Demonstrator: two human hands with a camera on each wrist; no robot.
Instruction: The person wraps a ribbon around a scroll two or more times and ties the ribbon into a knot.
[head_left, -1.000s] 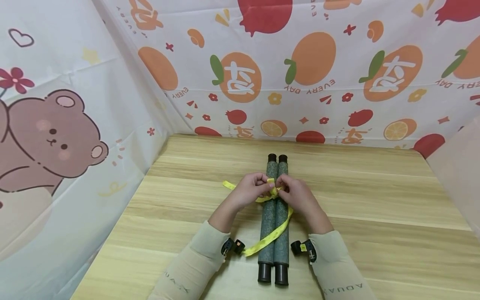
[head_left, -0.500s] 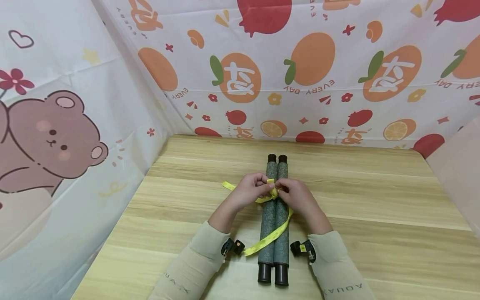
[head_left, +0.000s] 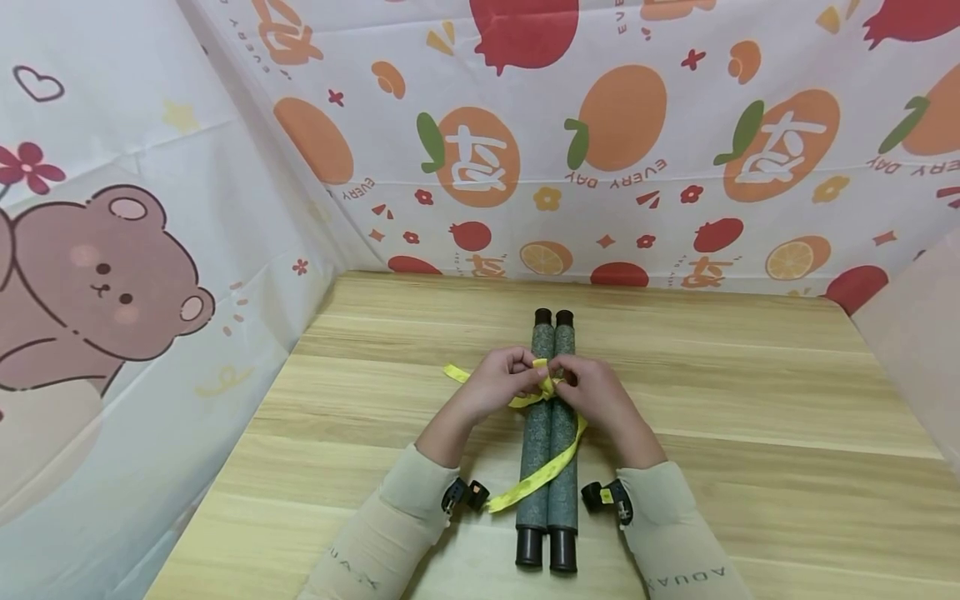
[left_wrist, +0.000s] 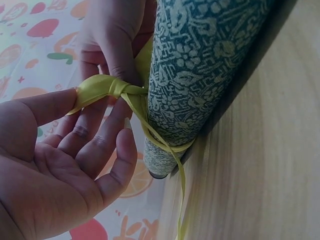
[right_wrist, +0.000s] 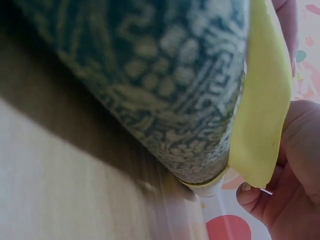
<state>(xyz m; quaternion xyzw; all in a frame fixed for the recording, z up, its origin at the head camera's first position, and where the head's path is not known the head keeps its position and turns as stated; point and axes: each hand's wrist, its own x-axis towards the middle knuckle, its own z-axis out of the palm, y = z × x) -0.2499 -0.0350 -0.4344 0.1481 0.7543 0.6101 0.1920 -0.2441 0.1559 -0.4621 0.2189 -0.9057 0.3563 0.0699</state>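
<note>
A scroll [head_left: 536,458], rolled from both ends into two green patterned rolls with dark end knobs, lies lengthwise on the table. Around its upper part goes a yellow ribbon [head_left: 534,481], knotted on top. My left hand [head_left: 495,387] pinches a ribbon loop [left_wrist: 97,89] between thumb and finger, just left of the knot. Close by on the other side, my right hand [head_left: 598,393] pinches the ribbon by the knot; its fingertips are partly hidden. One ribbon end sticks out leftward beyond the left hand. Another length slants down across both rolls.
The scroll and hands are on a wood-grain table [head_left: 750,400]. A fruit-print cloth [head_left: 555,108] hangs behind it, and a bear-print cloth [head_left: 97,275] hangs at the left. Small cameras [head_left: 477,495] are strapped to both wrists.
</note>
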